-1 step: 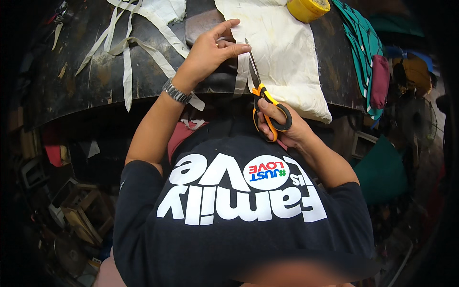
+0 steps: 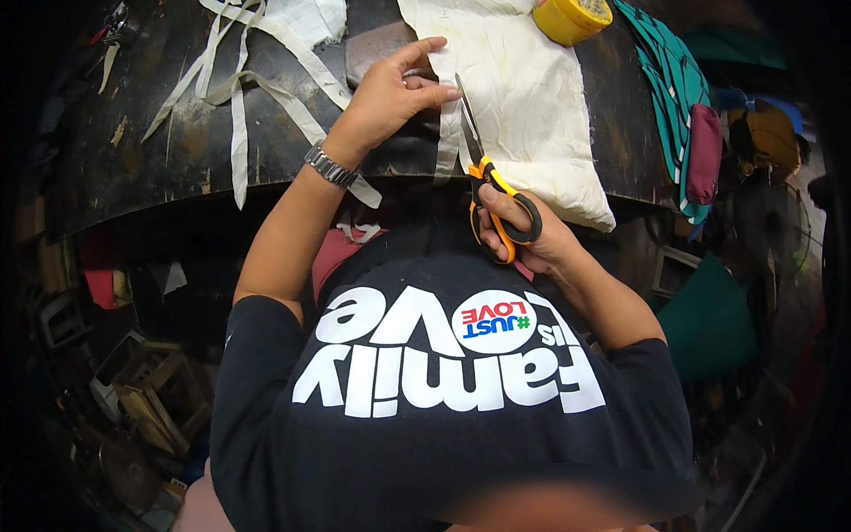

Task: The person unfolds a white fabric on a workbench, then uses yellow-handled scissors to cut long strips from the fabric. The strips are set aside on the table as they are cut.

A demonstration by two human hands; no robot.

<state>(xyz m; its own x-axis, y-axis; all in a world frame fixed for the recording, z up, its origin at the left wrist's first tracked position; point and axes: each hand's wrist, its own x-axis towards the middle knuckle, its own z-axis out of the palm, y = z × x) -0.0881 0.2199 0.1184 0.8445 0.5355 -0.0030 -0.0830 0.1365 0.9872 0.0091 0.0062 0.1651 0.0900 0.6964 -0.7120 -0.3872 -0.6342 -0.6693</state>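
My right hand [image 2: 527, 232] grips a pair of scissors [image 2: 496, 177] with yellow, orange and black handles. Their narrow blades point away from me along the left edge of a cream-white cloth [image 2: 527, 115], and look nearly closed. A narrow strip of the same cloth [image 2: 449, 142] hangs down just left of the blades. Beside that edge, my left hand [image 2: 390, 102] has thumb and forefinger stretched apart, the thumb close to the scissor tip. The other left fingers are curled and partly hidden; I see nothing held in them.
The cloth lies on a worn black table [image 2: 133, 168] and reaches past its curved front edge. Loose white strips [image 2: 239, 115] lie at left, beside a white cloth piece [image 2: 310, 16]. A yellow tub [image 2: 567, 27] stands on the cloth; green straps [image 2: 660, 84] and a maroon piece [image 2: 705, 151] are at right.
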